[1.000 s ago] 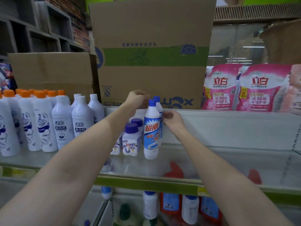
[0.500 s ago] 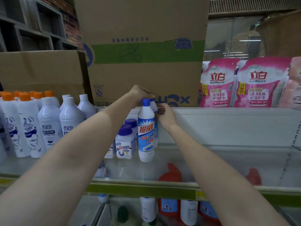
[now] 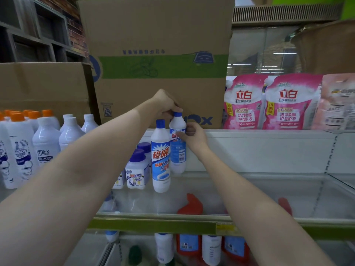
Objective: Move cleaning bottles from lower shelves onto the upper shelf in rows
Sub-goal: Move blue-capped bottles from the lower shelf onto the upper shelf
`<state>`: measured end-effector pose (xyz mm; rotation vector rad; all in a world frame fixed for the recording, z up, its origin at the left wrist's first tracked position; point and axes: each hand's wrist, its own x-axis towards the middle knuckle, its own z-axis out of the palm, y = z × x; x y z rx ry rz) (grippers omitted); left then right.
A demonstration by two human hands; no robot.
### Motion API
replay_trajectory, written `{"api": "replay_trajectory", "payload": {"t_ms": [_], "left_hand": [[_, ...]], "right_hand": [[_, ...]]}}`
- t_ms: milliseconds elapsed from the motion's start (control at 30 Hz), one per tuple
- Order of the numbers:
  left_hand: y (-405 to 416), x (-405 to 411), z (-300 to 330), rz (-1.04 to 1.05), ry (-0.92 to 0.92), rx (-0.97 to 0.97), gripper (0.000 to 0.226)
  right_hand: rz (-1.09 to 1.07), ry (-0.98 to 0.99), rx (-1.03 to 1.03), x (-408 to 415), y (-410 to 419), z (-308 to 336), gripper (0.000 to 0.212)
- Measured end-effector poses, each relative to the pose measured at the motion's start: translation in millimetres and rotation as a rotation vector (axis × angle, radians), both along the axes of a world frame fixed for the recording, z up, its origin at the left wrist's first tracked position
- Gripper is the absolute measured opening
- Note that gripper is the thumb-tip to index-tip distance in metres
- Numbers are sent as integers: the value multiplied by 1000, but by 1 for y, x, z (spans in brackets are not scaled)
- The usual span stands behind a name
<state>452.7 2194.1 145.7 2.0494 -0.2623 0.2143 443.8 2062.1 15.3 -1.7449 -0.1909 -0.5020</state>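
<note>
On the glass upper shelf [image 3: 269, 192], centre of view: two tall white bottles with blue caps, upright, side by side and touching. Rear bottle [image 3: 178, 146] is held by both hands. Left hand [image 3: 167, 103] at 12 o'clock of it, fingers curled down and pinching the blue cap. Right hand [image 3: 194, 138] at 3 o'clock, thumb and fingertips pinching the upper label. Whether its base rests on the glass cannot be told. Front bottle [image 3: 161, 158] stands just at 9 o'clock of it, untouched. Short white bottles with purple caps [image 3: 136, 169] at 9 o'clock of the pair. White bottles with orange caps [image 3: 18, 146] far at 9 o'clock. Cardboard box [image 3: 157, 54] at 12 o'clock behind. Pink pouches [image 3: 269, 102] at 2 o'clock. Lower-shelf bottles [image 3: 211, 250] at 6 o'clock, seen beneath the glass.
</note>
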Motion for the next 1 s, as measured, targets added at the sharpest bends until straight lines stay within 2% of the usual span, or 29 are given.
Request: {"api": "replay_trajectory", "payload": {"t_ms": [100,300,500,600,767,900,1000], "left_hand": [[-16,-8,4,29,-44,-5,19],[-45,-27,-2,18,-100,-132,19],[-43,-55,-25,-88,-101,-260,29],[-34,-68,-33,-131,-60,-300,33],[-9,-90,-50,-276,69,-330,48],[16,-115,-72,-391,133,-421,38],[31,-129,-105,-308,192,-513,28]], "right_hand": [[11,-19,24,-8,-15,1,51],[32,-20,65,-32,-42,-5,64],[15,-30,153,-69,-47,-9,46],[8,-23,217,-90,-39,-10,41],[19,6,255,-129,-13,-12,50],[44,108,264,-160,13,-29,58],[89,220,332,-188,40,-60,72]]}}
